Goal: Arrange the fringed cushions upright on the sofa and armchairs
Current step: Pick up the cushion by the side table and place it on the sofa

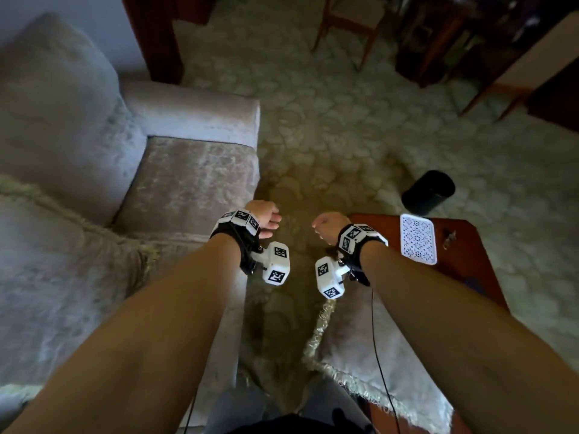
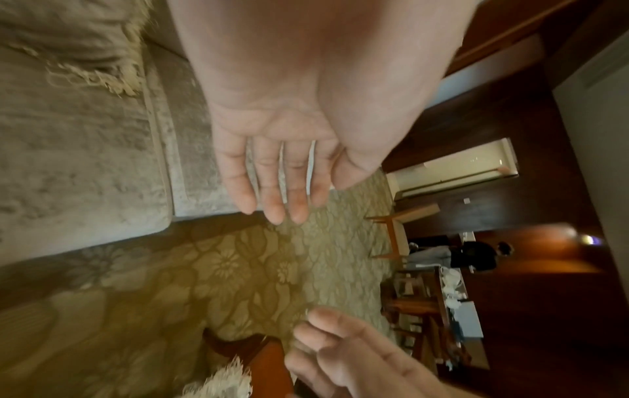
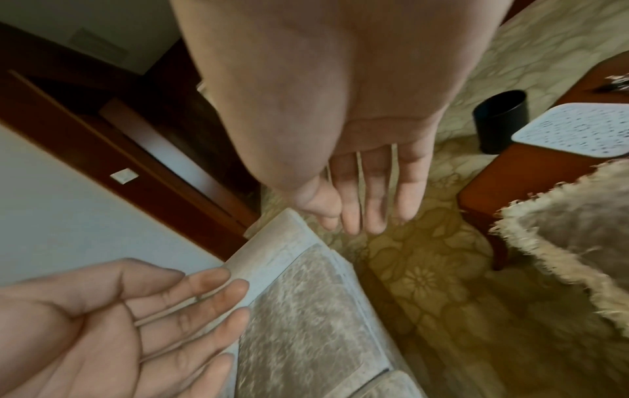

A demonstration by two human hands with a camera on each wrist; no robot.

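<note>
A grey velvet sofa [image 1: 188, 170] fills the left of the head view. One fringed cushion [image 1: 56, 277] lies on its seat under my left forearm. Another fringed cushion [image 1: 376, 346] lies flat on the wooden table [image 1: 463, 245] under my right forearm. My left hand [image 1: 266, 219] hangs empty in front of the sofa's edge, fingers straight [image 2: 272, 188]. My right hand [image 1: 329, 223] is beside it over the carpet, fingers straight and holding nothing [image 3: 371, 194]. The palms face each other.
A patterned white tray [image 1: 418, 238] and small keys [image 1: 449, 239] sit on the table. A black cylindrical bin [image 1: 427, 192] stands on the floral carpet [image 1: 329, 120]. Wooden chairs [image 1: 347, 23] and dark furniture stand further back; a person [image 2: 476, 254] sits far across the room.
</note>
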